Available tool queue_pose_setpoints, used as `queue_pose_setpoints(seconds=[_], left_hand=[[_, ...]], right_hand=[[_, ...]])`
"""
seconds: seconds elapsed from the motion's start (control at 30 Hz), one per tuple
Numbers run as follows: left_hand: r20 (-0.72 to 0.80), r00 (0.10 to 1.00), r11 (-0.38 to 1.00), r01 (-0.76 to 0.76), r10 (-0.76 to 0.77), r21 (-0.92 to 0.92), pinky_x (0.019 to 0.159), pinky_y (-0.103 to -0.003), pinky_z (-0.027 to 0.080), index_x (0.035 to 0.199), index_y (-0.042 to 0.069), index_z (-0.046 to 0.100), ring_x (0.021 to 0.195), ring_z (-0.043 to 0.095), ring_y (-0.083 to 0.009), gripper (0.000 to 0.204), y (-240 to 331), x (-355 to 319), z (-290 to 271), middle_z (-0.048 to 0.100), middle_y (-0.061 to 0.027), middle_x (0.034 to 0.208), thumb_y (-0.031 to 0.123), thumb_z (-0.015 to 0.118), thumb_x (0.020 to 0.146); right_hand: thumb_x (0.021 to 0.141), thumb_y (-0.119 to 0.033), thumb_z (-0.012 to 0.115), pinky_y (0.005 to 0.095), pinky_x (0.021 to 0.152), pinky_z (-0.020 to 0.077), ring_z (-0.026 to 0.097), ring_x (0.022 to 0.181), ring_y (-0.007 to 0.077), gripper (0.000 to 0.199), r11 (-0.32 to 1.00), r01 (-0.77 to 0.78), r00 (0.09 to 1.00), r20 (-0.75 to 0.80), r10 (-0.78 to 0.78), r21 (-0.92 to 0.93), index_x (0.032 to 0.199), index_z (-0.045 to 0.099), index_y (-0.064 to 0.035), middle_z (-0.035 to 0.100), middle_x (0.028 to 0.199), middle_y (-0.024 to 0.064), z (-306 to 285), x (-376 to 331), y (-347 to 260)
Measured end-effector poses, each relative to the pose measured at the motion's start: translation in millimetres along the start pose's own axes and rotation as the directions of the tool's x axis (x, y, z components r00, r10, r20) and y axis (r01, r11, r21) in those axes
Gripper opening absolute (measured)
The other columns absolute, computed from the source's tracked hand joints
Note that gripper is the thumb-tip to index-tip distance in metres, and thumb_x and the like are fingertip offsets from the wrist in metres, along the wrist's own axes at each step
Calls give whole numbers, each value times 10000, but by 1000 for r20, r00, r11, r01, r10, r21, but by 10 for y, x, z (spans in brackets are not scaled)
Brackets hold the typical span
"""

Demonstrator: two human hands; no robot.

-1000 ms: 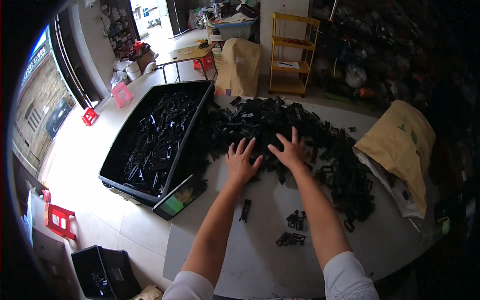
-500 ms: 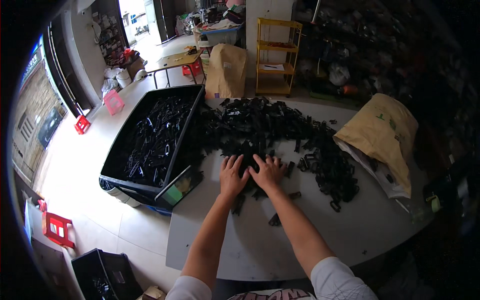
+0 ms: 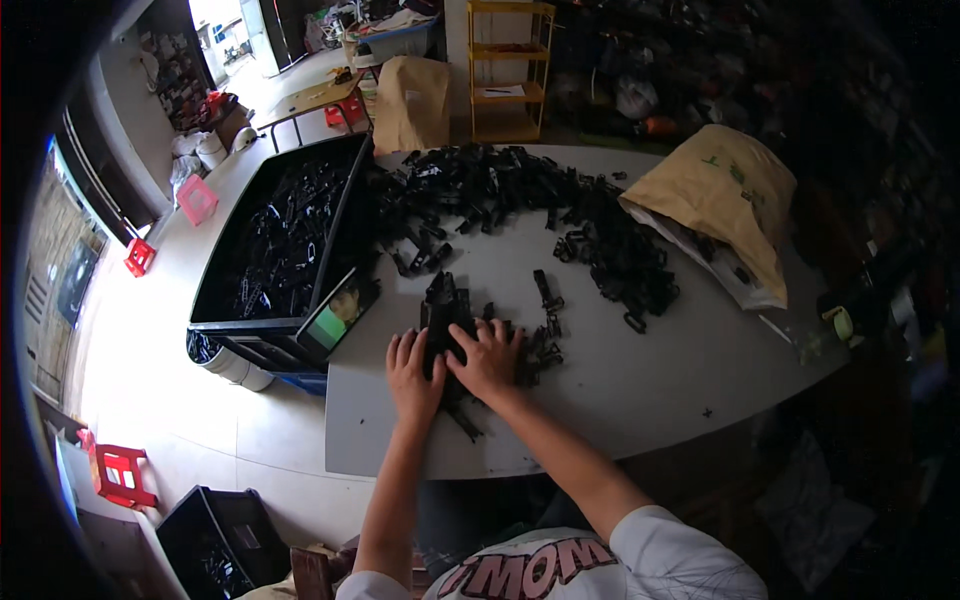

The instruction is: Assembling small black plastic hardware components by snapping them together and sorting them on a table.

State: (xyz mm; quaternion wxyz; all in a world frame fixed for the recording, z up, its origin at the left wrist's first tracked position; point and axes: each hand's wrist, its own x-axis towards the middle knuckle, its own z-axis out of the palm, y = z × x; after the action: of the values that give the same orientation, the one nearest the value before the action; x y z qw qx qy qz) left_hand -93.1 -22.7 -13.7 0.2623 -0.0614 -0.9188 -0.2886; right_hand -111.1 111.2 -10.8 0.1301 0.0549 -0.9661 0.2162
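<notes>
From the head view, the person's left hand (image 3: 413, 370) and right hand (image 3: 489, 358) lie side by side, palms down, on a small clump of black plastic parts (image 3: 470, 335) near the front edge of the grey table (image 3: 640, 390). Both hands are flat with fingers spread; neither closes around anything, they press on the clump, and the parts show between and beyond the fingers. A few loose black pieces (image 3: 546, 292) lie just beyond the right hand.

Farther across the table from the clump, a large heap of black parts (image 3: 520, 205) stretches along the far side. To the right of that heap, a tan paper sack (image 3: 725, 200) lies on its side, touching the heap's end. Left of the clump, a black crate (image 3: 285, 245) filled with more black parts overhangs the table's left edge, and a small screen with a green picture (image 3: 340, 310) leans at the crate's near corner. Beyond the table stand a yellow shelf rack (image 3: 505, 70) and red stools (image 3: 197, 198) on the pale floor.
</notes>
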Motion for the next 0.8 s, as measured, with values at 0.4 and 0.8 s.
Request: queue_pose_setpoints(seconds=[0.4,0.8], left_hand=[[261,961,992,-115,96,59,1056,-592,170,1357,225,444,1362,244,-342,626,417,-717,-704,296,-114,1466,257,652,767],[572,768,913,-401,287,80,1076,-580,152,1357,259,447,1374,242,-281,579,441,-635,-435,262,-82,1495,376,612,815]], right_hand=[[837,-463,607,563,1017,270,356,1241,384,466,991,134,985,-113,-131,14,1223,583,-202,407,1355,158,-391,425,944],[834,-505,569,537,1056,219,285,1326,378,557,938,323,933,126,-338,126,1270,554,-159,361,1435,119,-379,-380,1278]])
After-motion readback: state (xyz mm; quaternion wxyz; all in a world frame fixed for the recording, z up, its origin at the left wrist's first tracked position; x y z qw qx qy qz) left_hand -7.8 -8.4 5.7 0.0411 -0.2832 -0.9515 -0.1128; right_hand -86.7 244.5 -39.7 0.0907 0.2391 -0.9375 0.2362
